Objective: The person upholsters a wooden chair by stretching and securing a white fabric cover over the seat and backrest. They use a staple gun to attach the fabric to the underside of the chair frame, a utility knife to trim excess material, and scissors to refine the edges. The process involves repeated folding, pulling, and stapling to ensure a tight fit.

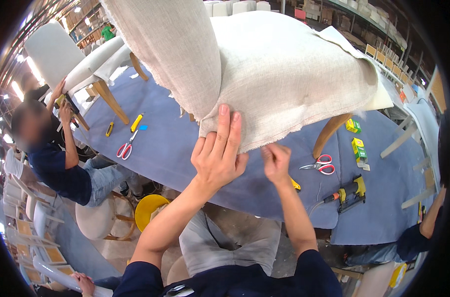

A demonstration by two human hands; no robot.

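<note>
A chair covered in beige-grey woven fabric (289, 84) stands before me on the blue-covered table, its wooden leg (330, 133) showing at the right. My left hand (217, 153) grips the fabric where the seat meets the backrest (185, 54). Two of its fingers stretch flat up the cloth; the others curl at the edge. My right hand (277, 162) is closed just below the fabric's raw lower edge, and what its fingers hold is hidden. By my right wrist lies a yellow-handled tool (295, 184), partly covered by the arm.
Red-handled scissors (326, 165), a yellow-black staple gun (352, 193) with its hose, and green-yellow boxes (358, 151) lie right. Left are more scissors (126, 147) and yellow cutters (136, 123). A co-worker (56, 153) handles another chair (91, 64) at the left. A yellow bucket (148, 210) stands below.
</note>
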